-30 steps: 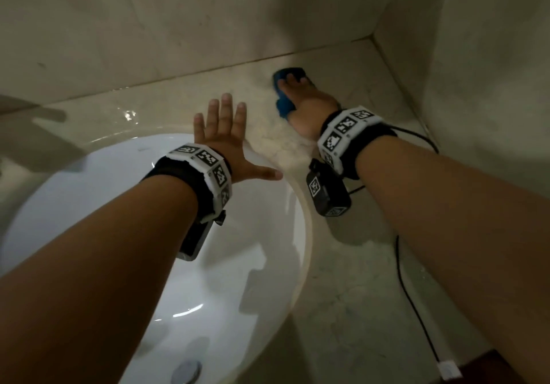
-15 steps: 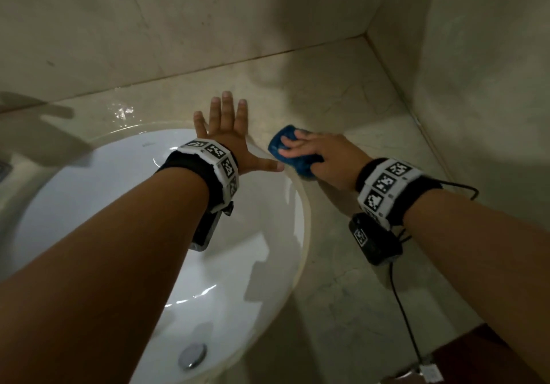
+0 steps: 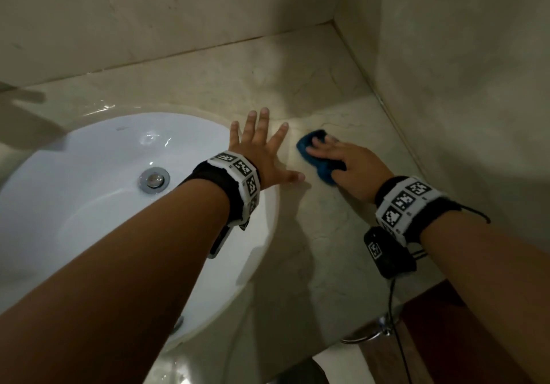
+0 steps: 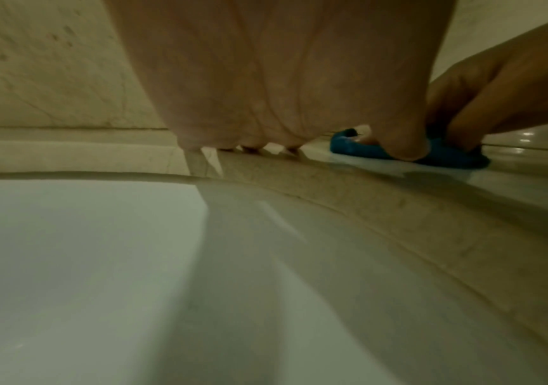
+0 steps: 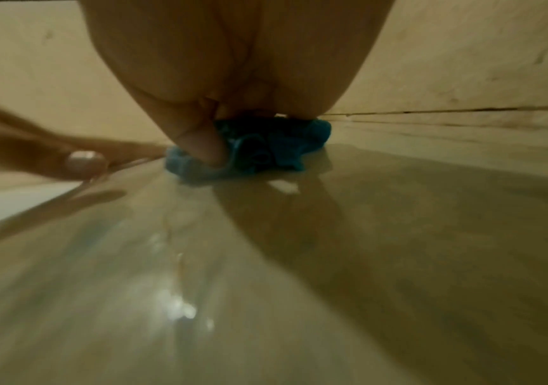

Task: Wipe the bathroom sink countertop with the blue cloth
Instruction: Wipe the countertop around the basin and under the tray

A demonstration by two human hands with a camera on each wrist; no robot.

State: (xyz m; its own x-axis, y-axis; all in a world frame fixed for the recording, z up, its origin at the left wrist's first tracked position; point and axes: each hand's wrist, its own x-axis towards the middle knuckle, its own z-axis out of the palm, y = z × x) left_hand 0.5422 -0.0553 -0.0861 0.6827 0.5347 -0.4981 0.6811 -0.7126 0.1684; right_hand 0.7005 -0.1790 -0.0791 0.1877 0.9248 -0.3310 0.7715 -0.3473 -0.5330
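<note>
The blue cloth (image 3: 306,150) lies bunched on the beige marble countertop (image 3: 312,86), just right of the white sink (image 3: 89,205). My right hand (image 3: 342,160) arches over the cloth, fingers on top and thumb at its near edge, gripping it and pressing it down. The right wrist view shows the cloth (image 5: 282,146) crumpled under the right hand (image 5: 233,65). My left hand (image 3: 262,151) lies flat with fingers spread on the counter at the sink's right rim, a little left of the cloth. In the left wrist view the cloth (image 4: 365,151) sits beyond the left hand (image 4: 282,78).
Marble walls meet in a corner at the back right (image 3: 336,23). A chrome drain (image 3: 154,179) sits in the basin. Water glistens on the counter behind the sink (image 3: 101,106). A chrome towel ring (image 3: 372,336) hangs below the counter's front edge, beside my wrist cable (image 3: 393,303).
My right hand has dragged the cloth from the back corner toward the sink and now works it on the counter right of my left hand. The left hand stays spread flat.
</note>
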